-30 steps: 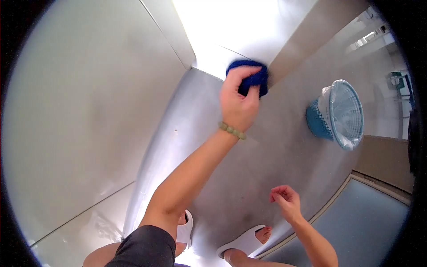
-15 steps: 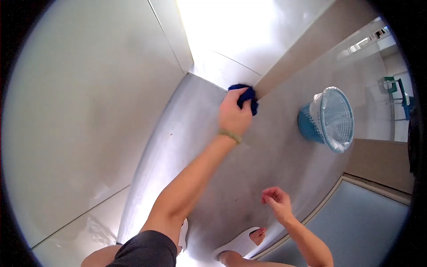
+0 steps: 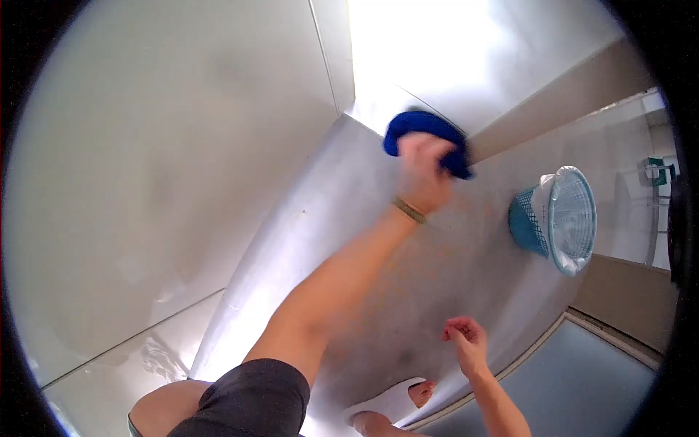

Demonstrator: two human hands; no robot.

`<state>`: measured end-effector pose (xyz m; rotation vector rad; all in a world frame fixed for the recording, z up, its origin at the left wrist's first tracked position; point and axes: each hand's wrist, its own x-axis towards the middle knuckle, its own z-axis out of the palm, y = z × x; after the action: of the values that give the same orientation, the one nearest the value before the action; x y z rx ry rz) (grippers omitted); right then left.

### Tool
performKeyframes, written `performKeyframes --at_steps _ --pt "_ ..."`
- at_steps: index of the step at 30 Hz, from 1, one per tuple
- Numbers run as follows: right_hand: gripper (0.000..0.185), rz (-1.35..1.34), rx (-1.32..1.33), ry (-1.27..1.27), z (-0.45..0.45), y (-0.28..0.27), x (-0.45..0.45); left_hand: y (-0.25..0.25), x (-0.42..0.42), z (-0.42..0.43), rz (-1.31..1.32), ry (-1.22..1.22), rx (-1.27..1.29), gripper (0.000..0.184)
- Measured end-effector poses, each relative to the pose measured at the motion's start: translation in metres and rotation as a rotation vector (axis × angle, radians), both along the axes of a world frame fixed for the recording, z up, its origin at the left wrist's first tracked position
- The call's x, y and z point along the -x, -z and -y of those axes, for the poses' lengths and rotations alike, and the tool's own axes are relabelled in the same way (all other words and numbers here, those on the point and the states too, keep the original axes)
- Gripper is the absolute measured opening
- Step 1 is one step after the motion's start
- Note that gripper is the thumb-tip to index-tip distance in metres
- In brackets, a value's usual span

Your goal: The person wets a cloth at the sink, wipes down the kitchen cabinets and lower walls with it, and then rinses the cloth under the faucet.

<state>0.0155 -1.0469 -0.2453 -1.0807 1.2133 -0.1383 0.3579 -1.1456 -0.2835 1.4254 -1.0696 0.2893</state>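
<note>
My left hand (image 3: 426, 175), blurred by motion and wearing a yellow-green wristband, is closed over a dark blue cloth (image 3: 408, 125). The cloth spreads out beyond the fingers, at the foot of the white wall (image 3: 451, 51) where it meets the grey floor (image 3: 364, 178). Whether it presses on the wall or the floor, I cannot tell. Lower right, my right hand (image 3: 467, 342) hangs above the floor with its fingers curled in and nothing visible in them.
A light-blue mesh waste basket (image 3: 528, 218) with a clear plastic liner stands to the right. Pale panels (image 3: 182, 160) rise on the left. A white slipper (image 3: 386, 403) on a foot is at the bottom. Beyond a raised sill (image 3: 510, 373) lies a blue-grey surface (image 3: 575, 382).
My left hand has moved right with the blue cloth, which now looks more spread out. The view has shifted, so the basket and wall corner appear further right. My right hand stays curled.
</note>
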Motion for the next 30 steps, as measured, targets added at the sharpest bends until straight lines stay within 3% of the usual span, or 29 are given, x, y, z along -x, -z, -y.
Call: performKeyframes --at_steps 4,6,9,12,17,20,21,24,30 --pt "0.013 -0.01 -0.004 0.049 -0.006 0.003 0.019 0.071 -0.048 -0.012 -0.444 -0.41 -0.235 0.039" --pt "0.012 -0.035 -0.014 0.082 -0.009 0.002 0.027 0.062 -0.065 -0.013 -0.556 -0.44 -0.26 0.036" --pt "0.012 -0.028 -0.024 0.114 -0.009 0.003 0.035 0.049 -0.041 -0.008 -0.599 -0.435 -0.243 0.032" --pt "0.013 -0.032 -0.028 0.095 -0.005 0.006 0.038 0.049 -0.02 -0.02 -0.535 -0.206 -0.272 0.026" --pt "0.013 0.02 0.005 0.058 0.001 0.004 0.028 0.048 -0.04 -0.002 -0.783 -0.546 -0.311 0.028" --pt "0.013 0.018 0.028 0.022 0.004 0.003 0.028 0.042 -0.012 -0.003 -0.63 -0.491 -0.271 0.031" --pt "0.013 -0.006 0.015 0.032 0.004 0.004 0.029 0.044 -0.013 -0.003 -0.697 -0.43 -0.228 0.033" --pt "0.012 -0.051 -0.019 0.064 0.002 0.008 0.033 0.047 -0.045 0.004 -0.921 -0.608 -0.346 0.035" --pt "0.012 -0.004 0.017 0.025 0.004 0.009 0.042 0.046 -0.034 -0.001 -0.781 -0.516 -0.314 0.042"
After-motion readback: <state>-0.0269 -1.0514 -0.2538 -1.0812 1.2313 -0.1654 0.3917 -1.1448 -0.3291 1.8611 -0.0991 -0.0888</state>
